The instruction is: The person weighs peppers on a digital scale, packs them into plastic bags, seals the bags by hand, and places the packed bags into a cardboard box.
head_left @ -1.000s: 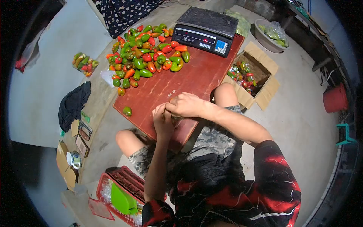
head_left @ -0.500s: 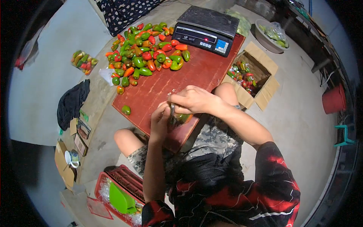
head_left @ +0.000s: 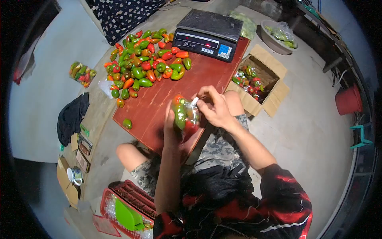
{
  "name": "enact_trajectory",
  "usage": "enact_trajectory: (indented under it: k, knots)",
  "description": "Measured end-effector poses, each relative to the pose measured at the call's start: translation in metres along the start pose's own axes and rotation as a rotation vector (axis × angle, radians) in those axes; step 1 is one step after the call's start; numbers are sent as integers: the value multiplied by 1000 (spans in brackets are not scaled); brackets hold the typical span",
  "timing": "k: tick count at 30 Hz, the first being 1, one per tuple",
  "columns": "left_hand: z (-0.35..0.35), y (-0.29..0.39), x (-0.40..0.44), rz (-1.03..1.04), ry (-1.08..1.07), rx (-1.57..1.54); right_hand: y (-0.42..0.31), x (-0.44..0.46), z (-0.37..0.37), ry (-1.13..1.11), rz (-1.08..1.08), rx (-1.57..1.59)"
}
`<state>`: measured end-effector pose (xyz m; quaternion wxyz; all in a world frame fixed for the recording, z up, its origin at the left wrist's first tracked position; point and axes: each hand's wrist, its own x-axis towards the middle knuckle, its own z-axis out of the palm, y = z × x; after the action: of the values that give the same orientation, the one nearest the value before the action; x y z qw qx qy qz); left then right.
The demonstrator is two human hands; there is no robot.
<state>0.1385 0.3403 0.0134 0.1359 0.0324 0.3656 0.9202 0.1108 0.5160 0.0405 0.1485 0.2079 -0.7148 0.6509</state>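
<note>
A clear plastic bag of green and red peppers (head_left: 181,115) is held up over the near end of the red table (head_left: 153,115). My left hand (head_left: 170,125) is wrapped round its left side. With thumb and forefinger, my right hand (head_left: 211,106) pinches the bag's gathered white top (head_left: 194,101). A large heap of loose green, red and orange peppers (head_left: 145,63) covers the far left of the table. One green pepper (head_left: 127,123) lies alone near the left edge.
A black scale (head_left: 207,40) stands at the table's far end. Bagged peppers fill an open cardboard box (head_left: 274,95) on the right. Beyond it is a basin (head_left: 277,42). A red basket (head_left: 127,191) with a green scoop (head_left: 128,215) sits at lower left.
The pepper bag, mostly hidden under my hands before, is now raised and in full view. My right hand has moved right to its twisted top. The view has shifted slightly.
</note>
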Motion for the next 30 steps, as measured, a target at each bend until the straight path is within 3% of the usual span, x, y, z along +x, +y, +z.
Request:
enact_trajectory:
  k: [1,2,3,4,5,7,10,11,12,13,15,17,19,23,25,27,30]
  knots:
    - [2,-1,4,-4,-9,-1,18,-8,1,56,195,273]
    - [6,-1,8,137,24,130,19,-15,-3,64,192,267]
    - [11,-2,13,276,55,260,19,-22,-10,22,375,464]
    - [17,-2,13,296,35,324,19,-31,-14,-18,556,661]
    - [32,-1,13,287,19,321,19,-38,-13,-52,593,865]
    - [60,-4,8,252,-87,249,15,-43,-8,45,461,1082]
    - [41,-4,3,126,-98,210,23,-46,-35,49,487,1158]
    - [42,3,1,125,-65,238,17,-40,-44,73,495,1213]
    - [42,10,-2,123,-32,267,9,-33,-60,122,364,1075]
    - [51,25,-7,156,21,318,31,-41,-75,159,439,1222]
    - [21,50,-8,214,7,535,25,-32,-110,246,386,1301]
    - [-10,68,-13,252,107,493,74,-41,-161,407,348,1155]
    - [-31,91,-24,249,329,600,98,-36,-200,715,345,833]
    - [-79,118,-35,287,508,646,160,-52,-266,1034,593,563]
    - [-90,124,-35,294,547,652,209,-73,-293,1100,568,198]
    - [-93,124,-30,303,592,660,205,-73,-299,1147,693,-223]
    - [-94,122,-15,272,647,681,256,-84,-330,1109,726,-498]
